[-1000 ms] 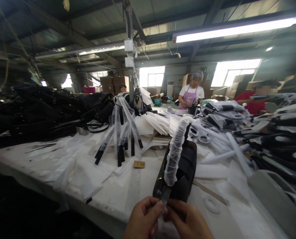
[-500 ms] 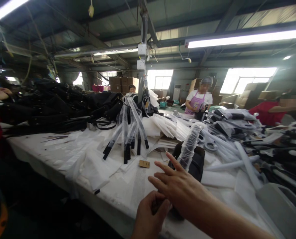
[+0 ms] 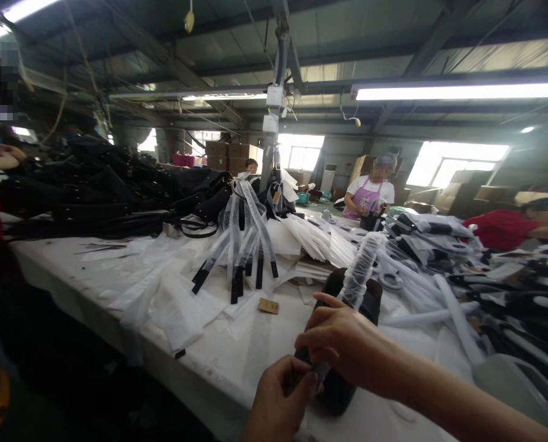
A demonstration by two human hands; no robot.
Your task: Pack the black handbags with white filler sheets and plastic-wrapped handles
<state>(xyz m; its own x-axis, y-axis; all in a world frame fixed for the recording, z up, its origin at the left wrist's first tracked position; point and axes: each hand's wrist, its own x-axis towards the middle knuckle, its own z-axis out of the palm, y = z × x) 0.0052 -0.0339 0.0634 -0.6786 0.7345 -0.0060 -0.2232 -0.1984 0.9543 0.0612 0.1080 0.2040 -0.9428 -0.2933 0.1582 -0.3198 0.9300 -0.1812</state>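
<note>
A black handbag point(image 3: 373, 301) lies on the table in front of me, its strap point(image 3: 361, 270) covered in crinkled white wrapping. My left hand point(image 3: 285, 393) pinches the near end of that strap, where some clear film shows. Over the strap lies my right hand point(image 3: 343, 337), back up, with its little finger raised and its lower fingers bent inward. What those bent fingers hold is hidden. Beyond my left hand is a small brown tag point(image 3: 268, 306) on the table.
Film-wrapped straps with black ends point(image 3: 244, 245) hang ahead. Black bags point(image 3: 94, 184) are heaped left; wrapped black pieces point(image 3: 518, 276) are piled right. White foam sheets point(image 3: 311, 236) and tubes point(image 3: 453, 307) lie between. A co-worker in a purple apron point(image 3: 368, 196) stands across the table.
My right hand went from the strap's near end to spread over the strap, then its fingers bent inward. The view has swung left, bringing another person in at the left edge.
</note>
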